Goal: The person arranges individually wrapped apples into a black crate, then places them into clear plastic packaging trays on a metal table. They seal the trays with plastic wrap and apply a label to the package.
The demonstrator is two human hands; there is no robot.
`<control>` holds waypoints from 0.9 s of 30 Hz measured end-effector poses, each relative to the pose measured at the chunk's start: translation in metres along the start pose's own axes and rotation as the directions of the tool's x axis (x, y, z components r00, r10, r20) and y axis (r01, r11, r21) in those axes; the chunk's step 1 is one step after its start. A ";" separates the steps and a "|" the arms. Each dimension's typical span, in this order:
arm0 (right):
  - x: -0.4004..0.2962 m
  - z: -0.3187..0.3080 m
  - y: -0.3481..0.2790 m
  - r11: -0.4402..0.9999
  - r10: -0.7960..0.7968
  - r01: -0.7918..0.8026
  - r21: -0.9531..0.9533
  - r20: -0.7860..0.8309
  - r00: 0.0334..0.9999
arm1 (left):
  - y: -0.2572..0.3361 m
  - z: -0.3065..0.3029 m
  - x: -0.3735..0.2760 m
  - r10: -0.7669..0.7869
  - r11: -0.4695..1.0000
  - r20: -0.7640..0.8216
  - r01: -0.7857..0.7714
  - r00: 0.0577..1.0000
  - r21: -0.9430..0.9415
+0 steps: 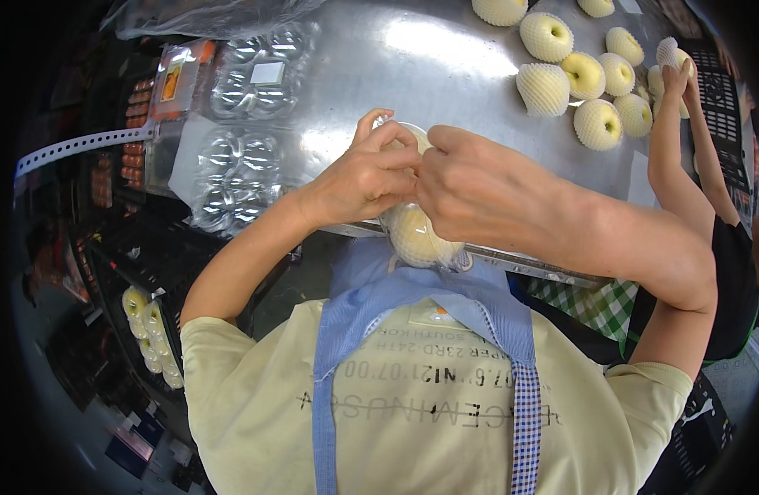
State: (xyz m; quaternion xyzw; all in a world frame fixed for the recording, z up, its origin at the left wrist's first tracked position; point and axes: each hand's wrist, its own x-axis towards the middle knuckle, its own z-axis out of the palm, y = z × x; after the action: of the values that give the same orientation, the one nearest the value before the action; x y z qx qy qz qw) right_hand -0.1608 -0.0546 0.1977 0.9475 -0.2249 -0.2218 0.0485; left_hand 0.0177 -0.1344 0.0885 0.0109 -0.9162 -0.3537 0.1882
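Close to the near edge of the metal table [354,68], my left hand [370,173] and my right hand [478,185] meet over a clear plastic package. The package holds pale yellow apples in foam nets; one netted apple [419,232] shows below my hands, and pale netting shows above them. The fingers of my left hand are bent at the package. Those of my right hand are curled beside it, partly hiding what they pinch. Several yellow apples in foam nets [542,90] lie at the right of the table.
Clear plastic fruit trays [237,176] are stacked at the left, below another clear tray stack [255,80]. Plastic film [200,15] lies at the top left. A co-worker's hands [676,77] hold a netted fruit at the right, beside a black crate [717,93]. Packed apples [151,334] sit lower left.
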 end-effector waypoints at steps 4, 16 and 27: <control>0.004 -0.002 0.006 0.999 0.042 -0.041 0.016 -0.053 0.998 | 0.000 0.002 0.003 0.008 1.000 -0.018 -0.009 1.000 -0.008; -0.009 -0.002 0.011 0.997 0.048 -0.054 -0.057 -0.103 0.994 | -0.001 0.007 0.013 0.006 1.000 -0.009 -0.006 1.000 0.004; -0.017 0.019 0.011 0.992 0.128 -0.129 -0.005 -0.104 0.986 | -0.001 0.009 0.016 -0.022 0.999 0.006 0.021 1.000 0.023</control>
State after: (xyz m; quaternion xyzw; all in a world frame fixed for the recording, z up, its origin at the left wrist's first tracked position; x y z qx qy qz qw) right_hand -0.1874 -0.0569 0.1897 0.9409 -0.2815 -0.1703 0.0796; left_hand -0.0008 -0.1317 0.0877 0.0219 -0.9206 -0.3451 0.1816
